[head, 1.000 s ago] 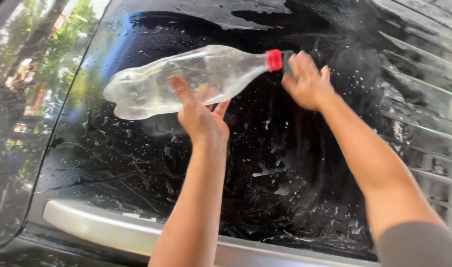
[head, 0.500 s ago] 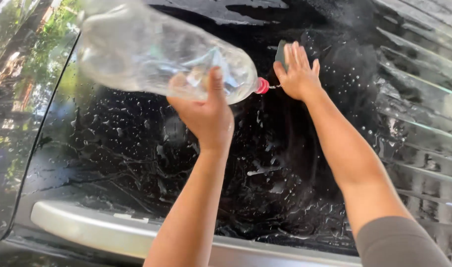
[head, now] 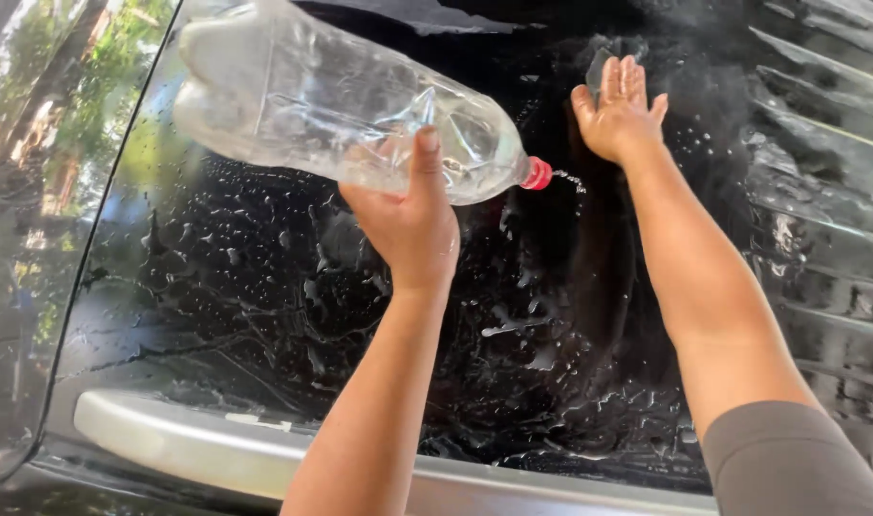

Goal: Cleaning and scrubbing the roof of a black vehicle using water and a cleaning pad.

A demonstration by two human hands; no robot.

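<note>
The left hand gripped a clear plastic bottle from beneath, thumb up its side, the bottle tilted with its red cap pointing down toward the right hand. Water droplets left the cap just beside the right wrist. The right hand lay open, fingers spread flat against the wet dark window. Below both forearms ran a silver trim strip.

big plastic bottle blocks the upper left of the wet window, with the left hand under it. right hand lies flat against the glass upper right. open glass between the forearms and lower left, down to the silver trim.
</note>
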